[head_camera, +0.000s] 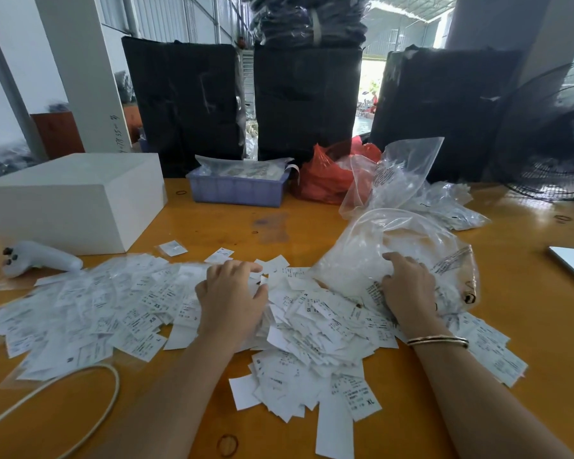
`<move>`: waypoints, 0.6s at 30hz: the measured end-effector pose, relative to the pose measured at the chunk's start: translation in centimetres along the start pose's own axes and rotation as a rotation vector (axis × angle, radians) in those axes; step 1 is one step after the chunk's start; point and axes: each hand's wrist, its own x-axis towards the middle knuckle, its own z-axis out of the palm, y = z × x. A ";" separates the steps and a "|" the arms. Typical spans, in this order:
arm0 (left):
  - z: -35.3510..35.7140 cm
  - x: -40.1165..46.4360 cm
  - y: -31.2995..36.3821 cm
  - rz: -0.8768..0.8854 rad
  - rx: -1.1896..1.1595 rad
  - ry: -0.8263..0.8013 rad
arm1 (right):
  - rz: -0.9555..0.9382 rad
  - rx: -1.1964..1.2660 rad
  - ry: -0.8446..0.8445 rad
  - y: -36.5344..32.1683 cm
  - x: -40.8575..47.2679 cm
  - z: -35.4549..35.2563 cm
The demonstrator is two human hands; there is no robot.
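Observation:
A wide heap of small white size labels (312, 329) covers the middle of the orange table (527, 376). My left hand (231, 298) lies on top of the heap with its fingers curled down into the labels. My right hand (408, 288) rests on a large clear plastic bag (371, 246) lying at the right edge of the heap, fingers spread and bent over the plastic. A thin bangle sits on my right wrist. Whether either hand holds any labels is hidden beneath the fingers.
A white box (77, 197) and a white handheld controller (40, 258) sit at the left. A blue tray (237, 188), a red bag (328, 175) and more clear bags (444, 203) stand behind. Black bundles line the far edge. A white cable (106, 385) loops at front left.

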 end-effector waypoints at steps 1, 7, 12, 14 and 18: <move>0.1 0.0 0.1 0.008 -0.010 -0.008 | 0.012 -0.066 -0.018 0.0 0.1 0.1; 0.4 -0.3 0.5 0.086 -0.142 -0.035 | -0.005 -0.069 -0.010 0.1 0.1 0.3; 0.6 -0.9 1.1 0.207 -0.296 -0.076 | -0.008 -0.086 -0.018 0.1 -0.1 0.2; 0.7 -1.1 1.3 0.235 -0.310 -0.095 | 0.003 -0.016 -0.012 0.1 -0.2 0.1; 0.7 -1.2 1.5 0.250 -0.348 -0.091 | -0.018 0.120 0.046 0.2 -0.5 -0.3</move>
